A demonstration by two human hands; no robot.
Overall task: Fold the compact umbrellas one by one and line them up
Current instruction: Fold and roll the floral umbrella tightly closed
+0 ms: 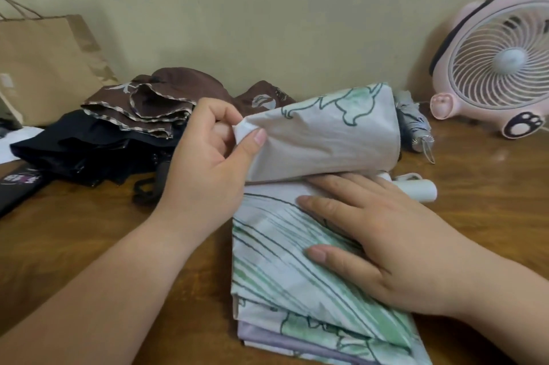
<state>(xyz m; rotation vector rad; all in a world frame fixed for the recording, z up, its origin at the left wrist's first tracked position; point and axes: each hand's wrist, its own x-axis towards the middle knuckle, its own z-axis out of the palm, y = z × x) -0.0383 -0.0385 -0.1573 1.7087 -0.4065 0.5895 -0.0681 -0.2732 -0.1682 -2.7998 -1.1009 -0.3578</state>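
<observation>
In the head view the white umbrella (297, 275) lay near the table's (118, 231) front edge. The left hand (205, 162) pinched the tip of a raised flap (326, 133), and the right hand (386, 246) pressed flat, fingers straight, on the pleats. To my mind the flap wanted pulling taut and laying square over them. Four umbrellas showed: this one, then a brown umbrella (154, 100), a black umbrella (89, 150) and a grey umbrella (413, 127) toward the back edge, beside one fan (499, 67).

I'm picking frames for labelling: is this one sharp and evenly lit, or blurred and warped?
Head view: soft, even light, no glare; left hand and white-green umbrella fairly sharp; pink fan at the right edge looks skewed by the wide lens.
</observation>
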